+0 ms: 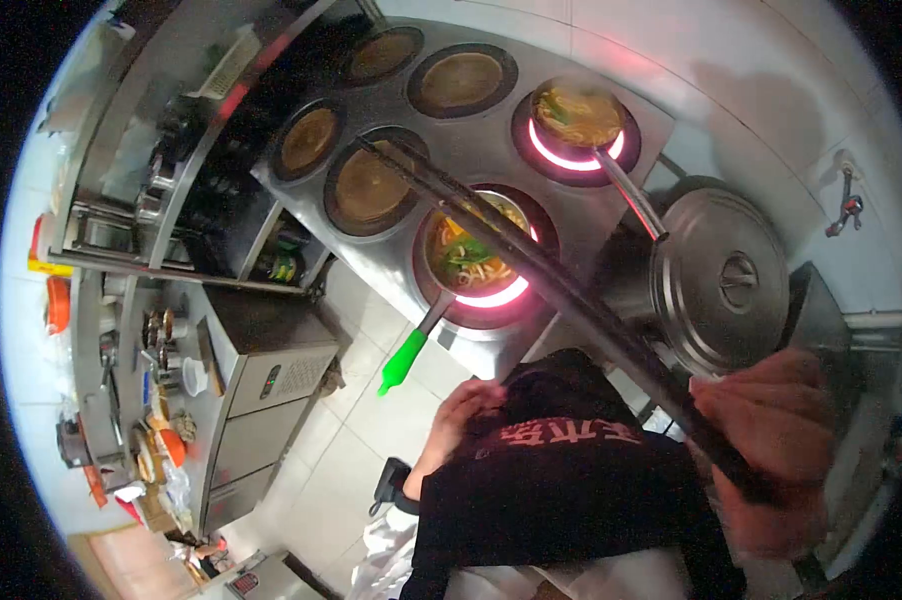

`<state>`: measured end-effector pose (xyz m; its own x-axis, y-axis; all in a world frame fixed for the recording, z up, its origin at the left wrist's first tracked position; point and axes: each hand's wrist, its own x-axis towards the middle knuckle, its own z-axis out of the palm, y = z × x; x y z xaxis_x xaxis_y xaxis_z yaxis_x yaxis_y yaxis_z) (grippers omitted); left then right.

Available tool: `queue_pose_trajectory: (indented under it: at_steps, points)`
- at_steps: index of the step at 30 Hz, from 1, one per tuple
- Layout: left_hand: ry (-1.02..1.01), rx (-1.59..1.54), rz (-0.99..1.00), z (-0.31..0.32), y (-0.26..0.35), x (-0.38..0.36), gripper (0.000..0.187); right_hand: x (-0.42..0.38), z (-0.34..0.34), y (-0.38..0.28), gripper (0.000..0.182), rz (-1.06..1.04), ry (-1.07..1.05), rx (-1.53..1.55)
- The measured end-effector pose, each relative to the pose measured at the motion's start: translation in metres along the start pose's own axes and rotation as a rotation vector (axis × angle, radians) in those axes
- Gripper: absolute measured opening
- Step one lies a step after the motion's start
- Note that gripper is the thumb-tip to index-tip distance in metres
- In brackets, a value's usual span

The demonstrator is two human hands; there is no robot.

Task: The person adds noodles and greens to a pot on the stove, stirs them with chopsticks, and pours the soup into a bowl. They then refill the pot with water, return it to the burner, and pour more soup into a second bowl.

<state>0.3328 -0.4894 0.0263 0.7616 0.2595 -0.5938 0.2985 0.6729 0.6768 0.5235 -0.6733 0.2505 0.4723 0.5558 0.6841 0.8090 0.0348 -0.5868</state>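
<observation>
My right hand [781, 430], blurred at the right, is closed on long dark chopsticks [571, 290]. They run up and left across the view, over the near pan, with their tips over an unlit burner. My left hand [466, 408] is beside the black apron [571, 490]; its fingers are blurred and partly lost against the cloth. Noodles and greens in broth fill the near pan [461, 262], which has a green-sleeved handle [404, 362] and sits on a glowing burner. Another pan of noodles [578, 112] steams on a glowing burner behind.
Several unlit round burners [461, 80] occupy the steel stove [371, 232]. A large lidded pot [723, 275] stands right of it. A wall tap [848, 205] is farther right. At the left are shelves and a counter [271, 325] with bowls and containers.
</observation>
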Motion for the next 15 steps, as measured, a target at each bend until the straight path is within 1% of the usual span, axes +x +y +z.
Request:
queue_pose_trajectory:
  at_steps: [2, 3, 4, 5, 6, 8, 9, 10, 11, 12, 13, 14, 15]
  points:
    - [-0.131, 0.076, -0.049, 0.034, 0.018, 0.007, 0.025, 0.005, -0.012, -0.006, 0.012, 0.014, -0.055, 0.001]
    - [-0.212, 0.081, -0.031, 0.034, 0.005, 0.025, 0.024, 0.010, -0.018, -0.012, 0.014, 0.106, -0.085, -0.080]
    - [-0.197, 0.087, -0.034, 0.053, 0.012, 0.026, 0.024, 0.011, -0.025, -0.014, 0.016, 0.158, -0.100, -0.113]
    - [-0.243, 0.013, -0.028, 0.074, 0.022, 0.024, 0.025, 0.012, -0.033, -0.016, 0.017, 0.209, -0.117, -0.148]
    - [-0.289, -0.063, -0.028, 0.094, 0.034, 0.021, 0.025, 0.011, -0.041, -0.017, 0.019, 0.241, -0.214, -0.269]
    - [-0.295, 0.033, -0.107, 0.120, 0.053, 0.024, 0.025, 0.007, -0.059, -0.017, 0.022, 0.304, -0.417, -0.519]
    - [-0.351, 0.020, -0.115, 0.125, 0.048, 0.032, 0.026, 0.000, -0.064, -0.004, 0.021, 0.252, -0.304, -0.469]
    - [-0.388, 0.016, -0.060, 0.134, 0.050, 0.028, 0.026, -0.014, -0.062, 0.015, 0.020, 0.178, -0.122, -0.325]
    - [-0.402, 0.000, -0.090, 0.139, 0.043, 0.039, 0.027, -0.028, -0.064, 0.038, 0.020, 0.073, 0.102, -0.138]
    - [-0.415, -0.018, -0.120, 0.144, 0.035, 0.050, 0.027, -0.042, -0.064, 0.058, 0.020, 0.039, 0.247, -0.046]
    - [-0.380, 0.012, -0.143, 0.157, 0.038, 0.052, 0.026, -0.053, -0.064, 0.078, 0.021, 0.032, 0.377, 0.022]
    - [-0.392, 0.015, -0.139, 0.166, 0.036, 0.059, 0.026, -0.065, -0.063, 0.098, 0.023, 0.085, 0.485, 0.068]
    - [-0.356, -0.003, -0.127, 0.172, 0.031, 0.071, 0.028, -0.077, -0.065, 0.115, 0.024, 0.161, 0.568, 0.100]
